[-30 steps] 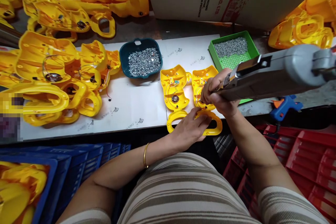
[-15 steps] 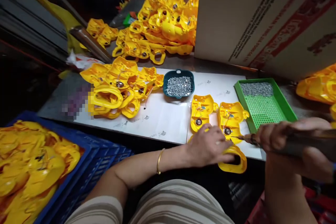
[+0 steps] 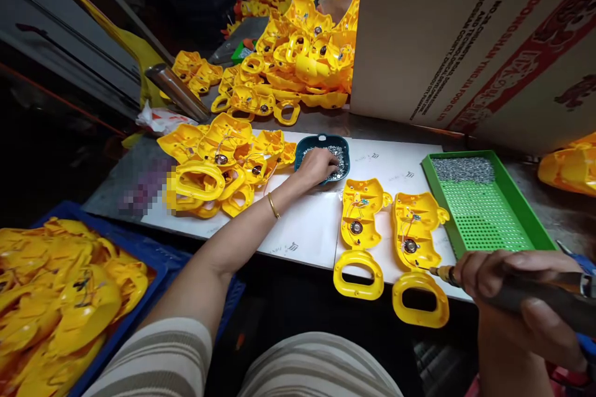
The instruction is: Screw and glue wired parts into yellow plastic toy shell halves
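Note:
My left hand (image 3: 319,165) reaches into a dark teal bowl (image 3: 345,150) of small shiny metal pieces that look like screws. Its fingers are bent together among them, the tips hidden. In my right hand (image 3: 516,288) is a dark electric screwdriver (image 3: 526,279), held level with its bit pointing left. The bit tip is at the lower end of the right yellow plastic shell half (image 3: 404,223), by its handle loop (image 3: 421,321). Another open yellow shell half (image 3: 356,208), with wires and a round speaker-like part inside, lies left of it.
A green perforated tray (image 3: 516,211) with grey small pieces stands right, before a large cardboard box (image 3: 419,43). Piled yellow shells (image 3: 223,149) lie left of the bowl, and more shells (image 3: 307,68) behind. A blue crate (image 3: 158,273) full of yellow parts stands at lower left.
My left hand has left the yellow shells and moved up and left into the bowl. The screwdriver stays near the lower end of the right shell. The view has shifted slightly.

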`<state>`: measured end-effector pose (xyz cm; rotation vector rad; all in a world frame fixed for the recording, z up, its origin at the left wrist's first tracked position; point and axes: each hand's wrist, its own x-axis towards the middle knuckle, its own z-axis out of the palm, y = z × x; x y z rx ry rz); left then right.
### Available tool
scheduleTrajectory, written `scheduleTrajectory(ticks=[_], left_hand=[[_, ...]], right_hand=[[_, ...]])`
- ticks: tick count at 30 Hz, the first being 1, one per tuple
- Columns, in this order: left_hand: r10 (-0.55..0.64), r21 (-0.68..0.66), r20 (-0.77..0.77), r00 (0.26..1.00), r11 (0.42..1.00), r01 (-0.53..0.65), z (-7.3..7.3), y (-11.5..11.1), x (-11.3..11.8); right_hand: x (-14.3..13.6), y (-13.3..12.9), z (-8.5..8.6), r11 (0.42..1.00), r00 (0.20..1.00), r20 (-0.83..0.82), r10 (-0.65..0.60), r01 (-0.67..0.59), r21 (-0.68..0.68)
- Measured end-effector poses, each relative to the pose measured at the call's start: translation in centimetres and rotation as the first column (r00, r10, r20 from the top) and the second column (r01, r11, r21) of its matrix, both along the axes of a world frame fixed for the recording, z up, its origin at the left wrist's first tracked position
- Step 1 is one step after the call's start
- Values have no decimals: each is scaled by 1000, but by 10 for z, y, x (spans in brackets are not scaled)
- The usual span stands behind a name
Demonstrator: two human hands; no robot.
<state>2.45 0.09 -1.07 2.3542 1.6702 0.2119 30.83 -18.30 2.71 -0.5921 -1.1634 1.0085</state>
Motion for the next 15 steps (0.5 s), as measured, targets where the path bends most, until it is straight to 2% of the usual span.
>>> scheduleTrajectory(ticks=[10,13,15], left_hand=[[87,127,47,995,988,-93,3,-6,-20],[148,154,110,983,974,-164,6,-9,-27],[134,192,188,973,966,-170,8,-22,-27]], right_hand=[[-3,-2,5,1000,999,32,0,0,21],[-6,-1,6,999,999,33,11,-12,34],[-8,1,8,999,1000,24,9,-10,36]])
